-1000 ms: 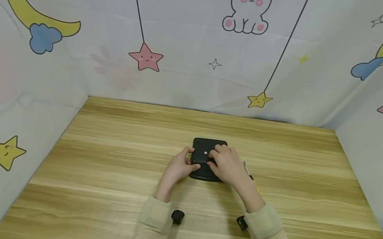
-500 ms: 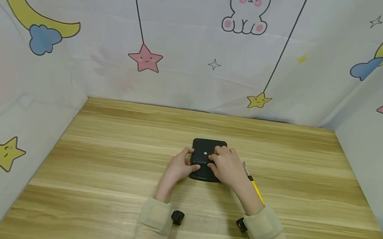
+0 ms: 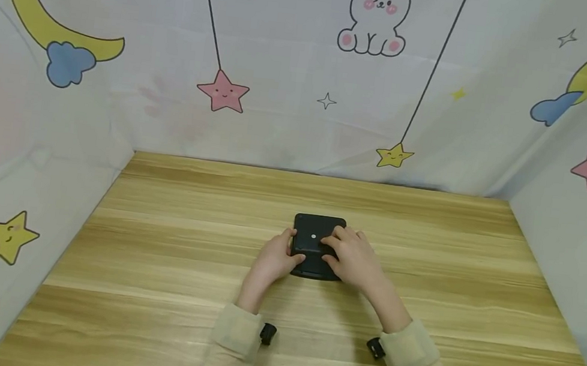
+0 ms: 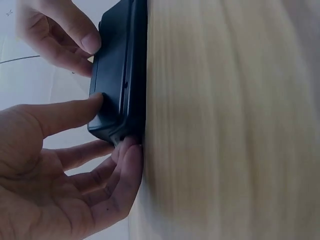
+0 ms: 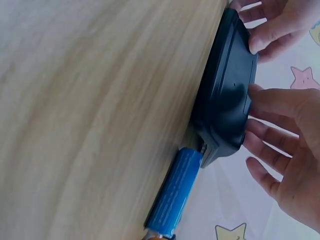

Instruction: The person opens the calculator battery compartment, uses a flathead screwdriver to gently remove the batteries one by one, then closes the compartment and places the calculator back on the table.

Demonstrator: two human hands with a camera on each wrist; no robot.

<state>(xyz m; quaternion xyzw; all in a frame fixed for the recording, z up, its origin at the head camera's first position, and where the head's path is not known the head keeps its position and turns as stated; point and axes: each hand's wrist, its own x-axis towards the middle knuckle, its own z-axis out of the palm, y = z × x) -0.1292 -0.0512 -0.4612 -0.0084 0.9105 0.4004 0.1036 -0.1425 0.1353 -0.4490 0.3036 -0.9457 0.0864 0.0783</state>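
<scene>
A flat black device (image 3: 316, 225) with rounded corners and a pale dot on its upper face lies on the table; its exact kind is unclear. My left hand (image 3: 276, 256) grips its left side: in the left wrist view the thumb lies on the top face, and other fingers reach the lower edge. On the right part, my right hand (image 3: 355, 259) touches the face with thumb and fingertips, partly covering it. The right wrist view has a blue printed cylinder (image 5: 175, 192) beside the device's end. The yellow-handled tool from earlier is not visible in the head view.
The wood-grain table (image 3: 183, 243) is bounded by a white printed curtain (image 3: 286, 55) at the back and sides. Two small black wrist cameras, left (image 3: 268, 333) and right (image 3: 376, 347), sit by the sleeves.
My right hand and forearm have shifted slightly right over the device. The yellow-handled tool beside them has dropped out of sight. The left hand keeps its hold. The head view has tilted slightly upward.
</scene>
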